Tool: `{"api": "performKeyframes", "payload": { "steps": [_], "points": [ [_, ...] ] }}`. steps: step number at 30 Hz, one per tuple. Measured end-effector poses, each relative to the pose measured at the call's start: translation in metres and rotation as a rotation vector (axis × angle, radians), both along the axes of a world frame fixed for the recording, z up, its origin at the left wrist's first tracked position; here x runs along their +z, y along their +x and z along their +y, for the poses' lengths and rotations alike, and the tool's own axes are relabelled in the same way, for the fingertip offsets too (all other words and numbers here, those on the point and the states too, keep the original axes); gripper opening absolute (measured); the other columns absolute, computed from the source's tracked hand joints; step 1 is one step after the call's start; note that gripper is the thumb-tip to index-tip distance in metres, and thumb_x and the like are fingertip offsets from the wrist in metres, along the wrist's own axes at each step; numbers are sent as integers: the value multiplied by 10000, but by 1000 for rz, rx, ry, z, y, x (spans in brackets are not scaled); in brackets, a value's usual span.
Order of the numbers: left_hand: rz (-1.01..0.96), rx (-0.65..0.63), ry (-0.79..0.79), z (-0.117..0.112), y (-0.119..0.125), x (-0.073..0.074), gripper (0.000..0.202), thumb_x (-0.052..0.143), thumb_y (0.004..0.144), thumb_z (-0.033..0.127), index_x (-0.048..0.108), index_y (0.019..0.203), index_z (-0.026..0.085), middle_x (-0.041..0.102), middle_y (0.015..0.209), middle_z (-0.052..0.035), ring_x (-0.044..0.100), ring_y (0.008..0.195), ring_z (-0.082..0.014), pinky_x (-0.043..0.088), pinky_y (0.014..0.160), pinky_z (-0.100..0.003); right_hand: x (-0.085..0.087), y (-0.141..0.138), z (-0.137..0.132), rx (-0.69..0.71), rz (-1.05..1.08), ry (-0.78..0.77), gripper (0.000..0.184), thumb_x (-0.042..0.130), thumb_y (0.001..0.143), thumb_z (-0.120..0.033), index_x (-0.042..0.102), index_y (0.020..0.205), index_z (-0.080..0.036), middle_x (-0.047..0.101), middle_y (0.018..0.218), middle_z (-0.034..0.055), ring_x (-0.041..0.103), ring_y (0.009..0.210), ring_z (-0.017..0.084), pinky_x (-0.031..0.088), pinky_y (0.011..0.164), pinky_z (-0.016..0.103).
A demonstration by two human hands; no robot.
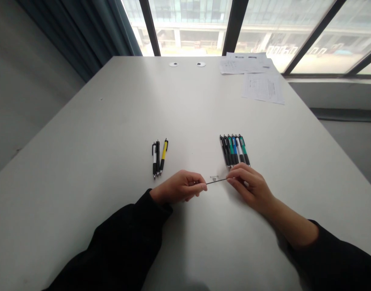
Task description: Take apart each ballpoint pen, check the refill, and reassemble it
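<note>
Gripping one thin rod (217, 181) in left hand (187, 186) and right hand (249, 184).
Facing three pens (158, 155) and six pens (234, 145) toward worktop's (185, 105) far edge.

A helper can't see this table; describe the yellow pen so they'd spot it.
On the white table, three pens lie beyond and left of the left hand. Rightmost is the yellow click pen, the only yellow-barrelled one.

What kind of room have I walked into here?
Probably an office or meeting room, though I can't be sure: there's a broad white table by a large window, with printed papers at its far end and pens laid out on it.
</note>
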State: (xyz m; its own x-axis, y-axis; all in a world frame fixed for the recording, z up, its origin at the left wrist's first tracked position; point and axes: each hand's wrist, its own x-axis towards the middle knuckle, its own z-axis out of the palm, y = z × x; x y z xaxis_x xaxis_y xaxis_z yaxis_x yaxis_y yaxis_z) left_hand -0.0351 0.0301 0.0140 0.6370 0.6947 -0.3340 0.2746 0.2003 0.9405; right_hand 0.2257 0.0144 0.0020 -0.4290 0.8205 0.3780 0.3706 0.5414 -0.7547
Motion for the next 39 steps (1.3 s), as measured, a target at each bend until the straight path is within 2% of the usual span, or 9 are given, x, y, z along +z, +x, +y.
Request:
{"api": "performKeyframes", "payload": {
  "steps": [4, 10, 15, 19, 21, 24, 27, 31, 39],
  "points": [
    [-65, 35, -72, 4, -11, 0, 262, 682, 856, 364, 691, 821, 105, 590, 603, 7, 429, 397, -43, 295, 370, -161, 0, 13, -4, -25, 13, -17, 94, 589, 938, -121, 634, 957, -201, 585, 925, 68, 564, 717, 162, 432, 559, 295],
    [-467, 217, -137, 2, -22, -5, 285, 669, 867, 362, 727, 814, 87, 562, 541, -1, 334, 346, -24, 198, 341, -164, -5, 12, -5, 58, -24, -69, 75, 607, 930, -149, 658, 953, -199, 592, 929, 61, 477, 572, 113, 389, 487, 277],
    [-577, 201, -66, 4, -24, -8, 288, 625, 843, 311, 788, 949, 99, 594, 664, -37, 381, 367, -37, 201, 341, -189, -10, 8, -2, 23, -151, -16, 85, 633, 921, -170, 703, 961, -198, 653, 921, 72, 590, 693, 152, 483, 603, 286],
    [-378, 25, 158, 2, -16, 3, 306, 594, 876, 256, 789, 1089, 157, 615, 884, -73, 496, 496, -65, 372, 421, -216, -12, 6, -1, -7, -214, 12, 106, 642, 921, -191, 721, 993, -198, 683, 947, 81, 645, 783, 178, 529, 686, 303],
    [-212, -126, 378, -3, -5, 10, 328, 592, 882, 201, 767, 1158, 176, 634, 892, -83, 590, 693, -134, 506, 612, -252, -12, 6, -1, -14, -222, 24, 114, 642, 920, -193, 722, 1001, -198, 688, 953, 84, 654, 799, 183, 536, 697, 307],
    [-22, -237, 697, -18, 17, 11, 351, 531, 922, 137, 718, 1217, 175, 668, 983, -106, 623, 858, -171, 535, 777, -280, -12, 5, -1, -27, -204, 20, 109, 647, 915, -199, 720, 995, -201, 689, 951, 85, 657, 797, 186, 534, 687, 307],
    [165, -226, 949, -34, 36, 1, 278, 537, 952, 158, 696, 1178, 119, 696, 1000, -122, 642, 901, -206, 540, 840, -326, -11, 4, -1, -43, -178, -20, 92, 636, 920, -201, 718, 960, -201, 686, 938, 80, 645, 751, 172, 522, 651, 298],
    [273, -152, 1189, -46, 49, -11, 206, 505, 986, 154, 707, 1017, 126, 694, 850, -75, 636, 799, -194, 535, 774, -328, -11, 4, 0, -58, -155, -36, 92, 625, 924, -199, 716, 917, -198, 682, 909, 72, 639, 736, 169, 519, 656, 301],
    [308, -127, 1316, -44, 52, -19, 179, 481, 1007, 160, 658, 1014, 134, 703, 862, -63, 643, 831, -194, 501, 754, -332, -9, 3, 0, -62, -151, -43, 87, 627, 921, -201, 712, 904, -197, 687, 908, 74, 653, 761, 181, 527, 687, 320]
  ]
}}
